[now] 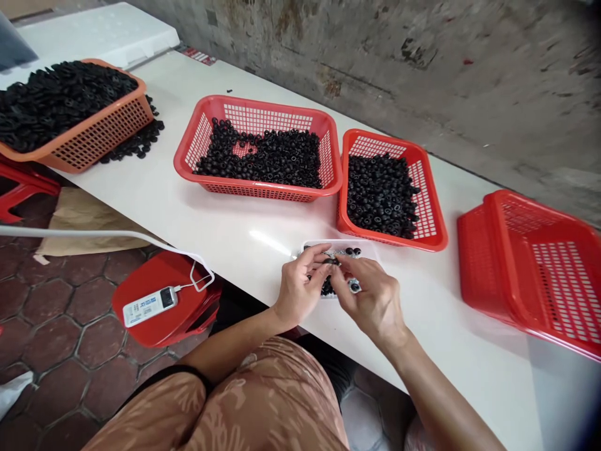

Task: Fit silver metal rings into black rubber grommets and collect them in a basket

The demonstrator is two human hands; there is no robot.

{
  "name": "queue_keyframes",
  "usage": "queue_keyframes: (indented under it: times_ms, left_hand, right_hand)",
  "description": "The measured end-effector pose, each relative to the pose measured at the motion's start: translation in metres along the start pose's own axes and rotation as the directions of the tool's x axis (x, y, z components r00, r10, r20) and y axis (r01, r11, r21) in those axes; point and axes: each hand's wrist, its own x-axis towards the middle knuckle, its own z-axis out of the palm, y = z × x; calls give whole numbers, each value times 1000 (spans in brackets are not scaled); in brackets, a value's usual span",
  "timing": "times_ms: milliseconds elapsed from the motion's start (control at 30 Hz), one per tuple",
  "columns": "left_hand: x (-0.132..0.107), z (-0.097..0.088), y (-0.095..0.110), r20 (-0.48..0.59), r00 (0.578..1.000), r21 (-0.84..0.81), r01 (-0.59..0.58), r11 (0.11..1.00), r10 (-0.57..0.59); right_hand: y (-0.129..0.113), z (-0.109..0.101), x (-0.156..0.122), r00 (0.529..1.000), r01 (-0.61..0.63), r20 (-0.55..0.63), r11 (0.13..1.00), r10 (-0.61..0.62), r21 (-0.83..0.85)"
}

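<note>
Over a small white tray [370,249] at the table's near edge, my two hands meet at the fingertips. My left hand [300,282] is closed in a pinch on a small black part [331,261]. From the other side, my right hand [370,291] pinches at the same part, its thumb and forefinger almost touching the left ones. Small black pieces [327,287] and bright silvery bits lie in the tray, partly hidden under my fingers. Two round black pieces [353,251] rest by the tray's far side.
Behind the tray stand a wide red basket [258,191] and a smaller red basket [399,241], both holding black parts. An orange basket [103,141] heaped with black pieces is at left. Stacked red baskets [483,263] sit at right. A power bank [150,307] with cable lies on a red stool [141,335].
</note>
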Motion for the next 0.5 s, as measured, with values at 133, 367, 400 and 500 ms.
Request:
queue_keyframes:
  times_ms: [133,367,400,500]
  left_hand:
    - [9,5,2,8,987,-248,158,956,-161]
    - [17,2,12,106,968,-389,251,886,-228]
    - [18,1,14,141,963,-372,265,890,-228]
    - [23,-5,18,270,937,-286,299,910,-223]
  right_hand:
    - [-2,9,-4,994,93,-33,973,-102,-210]
    - [0,1,2,991,108,-32,932,-127,-346]
    - [1,-1,1,989,117,-40,928,-140,-353]
    - [1,-3,-2,986,139,-41,927,-163,-349]
